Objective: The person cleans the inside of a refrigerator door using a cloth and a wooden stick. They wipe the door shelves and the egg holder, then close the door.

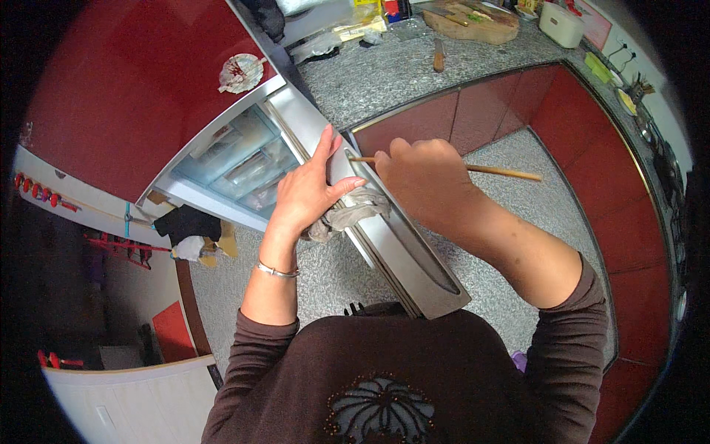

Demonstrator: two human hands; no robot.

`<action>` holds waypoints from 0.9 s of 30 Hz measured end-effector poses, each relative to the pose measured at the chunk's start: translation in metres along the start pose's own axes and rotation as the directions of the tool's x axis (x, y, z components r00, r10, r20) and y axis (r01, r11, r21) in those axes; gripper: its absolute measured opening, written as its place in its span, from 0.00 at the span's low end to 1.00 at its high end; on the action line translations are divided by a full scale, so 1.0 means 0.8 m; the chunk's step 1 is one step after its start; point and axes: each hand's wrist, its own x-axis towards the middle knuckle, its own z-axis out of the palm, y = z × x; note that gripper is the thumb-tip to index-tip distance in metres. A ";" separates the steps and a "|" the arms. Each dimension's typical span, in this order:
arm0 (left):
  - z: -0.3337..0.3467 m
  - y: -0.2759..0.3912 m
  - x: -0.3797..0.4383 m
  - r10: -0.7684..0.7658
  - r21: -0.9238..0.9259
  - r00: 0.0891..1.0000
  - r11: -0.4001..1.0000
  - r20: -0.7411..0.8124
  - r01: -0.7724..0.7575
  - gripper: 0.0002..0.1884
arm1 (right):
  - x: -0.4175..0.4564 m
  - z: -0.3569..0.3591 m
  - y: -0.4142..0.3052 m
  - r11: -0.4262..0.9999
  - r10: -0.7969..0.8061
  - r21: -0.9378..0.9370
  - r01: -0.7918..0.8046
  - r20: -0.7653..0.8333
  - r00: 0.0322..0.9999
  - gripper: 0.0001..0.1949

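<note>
A refrigerator door [438,302] with a silver edge stands swung open before me. My left hand [310,186] lies across this edge, its thumb and fingers spread apart. Just below the thumb, a crumpled grey cloth [358,213] is draped over the door; my palm's lower side is close to it. My right hand [424,177] is closed around a thin wooden stick [505,173], perhaps a chopstick. Its left tip reaches the upper end of the long recessed groove [410,250] in the door edge. The stick's middle is hidden by my fist.
Frosty drawers [238,161] show inside the open refrigerator compartment. On the granite counter [366,83] lie a knife [439,58] and a round wooden chopping board [471,25] with another knife on it. Red cabinets [599,183] line the right side. A black cloth [188,222] hangs at left.
</note>
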 end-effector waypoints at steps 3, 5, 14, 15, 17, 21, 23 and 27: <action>0.007 -0.008 0.000 0.050 0.010 0.998 0.999 -0.049 -0.050 0.56 | 0.014 0.002 -0.017 0.996 0.046 -0.078 -0.044 0.033 0.998 0.04; 0.008 -0.006 -0.001 0.047 0.033 0.997 0.998 -0.055 -0.046 0.54 | 0.018 0.002 -0.029 0.989 0.063 -0.133 -0.061 0.006 0.998 0.04; 0.009 -0.003 0.000 0.033 0.070 0.999 0.997 -0.029 -0.030 0.45 | 0.020 0.030 -0.055 0.975 0.127 0.174 -0.139 0.079 0.989 0.04; 0.009 -0.004 -0.001 0.043 0.062 0.999 0.997 -0.034 -0.041 0.44 | 0.020 0.033 -0.059 0.982 0.128 0.128 -0.137 0.081 0.989 0.04; 0.008 -0.006 -0.002 0.063 0.045 0.997 0.997 -0.045 -0.061 0.42 | 0.019 0.037 -0.066 0.990 0.130 0.036 -0.133 0.084 0.988 0.04; 0.009 -0.004 -0.001 -0.004 0.047 0.999 0.999 -0.041 0.006 0.39 | 0.017 0.023 -0.060 0.985 0.047 -0.168 -0.045 0.009 0.999 0.03; 0.003 0.008 -0.002 -0.084 0.056 0.995 0.995 0.045 0.081 0.39 | 0.017 -0.003 -0.054 0.964 0.000 -0.265 0.030 0.113 0.994 0.04; 0.017 0.002 -0.003 0.057 0.058 0.991 0.997 -0.120 -0.050 0.37 | 0.022 0.015 -0.061 0.964 0.042 -0.266 -0.020 0.080 0.996 0.06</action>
